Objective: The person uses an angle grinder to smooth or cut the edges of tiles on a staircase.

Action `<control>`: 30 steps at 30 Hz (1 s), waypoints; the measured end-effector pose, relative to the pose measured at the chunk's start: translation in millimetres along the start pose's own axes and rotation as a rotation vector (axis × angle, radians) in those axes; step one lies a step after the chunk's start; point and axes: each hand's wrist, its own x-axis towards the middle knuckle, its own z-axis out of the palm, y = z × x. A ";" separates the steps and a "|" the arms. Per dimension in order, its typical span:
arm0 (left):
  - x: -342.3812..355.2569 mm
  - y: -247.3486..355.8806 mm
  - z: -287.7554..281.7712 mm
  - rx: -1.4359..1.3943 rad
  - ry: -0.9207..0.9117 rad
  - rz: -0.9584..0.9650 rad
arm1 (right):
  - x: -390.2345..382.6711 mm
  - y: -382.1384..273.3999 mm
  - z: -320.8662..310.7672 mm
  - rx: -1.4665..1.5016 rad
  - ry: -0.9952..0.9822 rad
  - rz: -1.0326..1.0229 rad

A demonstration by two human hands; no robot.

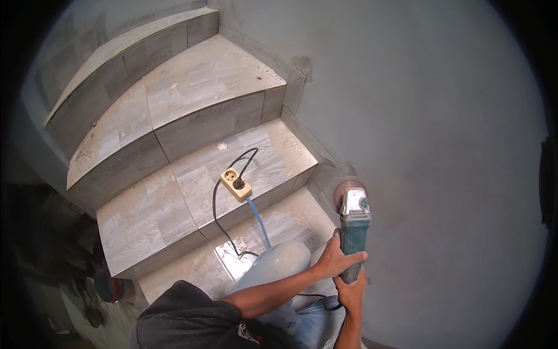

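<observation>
A teal angle grinder (356, 232) with a reddish disc (349, 189) and silver head is held up against the grey wall (442, 145), by the tiled skirting beside the stairs; whether the disc touches the wall I cannot tell. My left hand (339, 259) grips the middle of the grinder's body. Below it, my right hand (351, 291) holds the rear end. On the step left of the grinder lies a cream power strip (244, 189) with a black plug in it, a black cable and a blue cable running from it.
Curved, dusty grey tiled steps (139, 244) rise toward the upper left. My jeans-clad knee (285, 262) is at the lower middle, over the step with a white tile piece (229, 259). A dark bucket (107, 285) stands below the stairs at the left.
</observation>
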 end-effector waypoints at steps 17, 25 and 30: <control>-37.8 5.1 -307.1 1.118 0.931 0.223 | -24.0 37.0 -41.4 0.210 0.112 0.070; -88.4 -17.2 -373.1 1.395 1.033 -0.066 | -3.1 20.0 -48.1 0.195 0.066 0.122; -82.6 -11.2 -366.8 1.431 0.950 -0.165 | 24.8 -12.4 -60.1 0.083 -0.071 0.233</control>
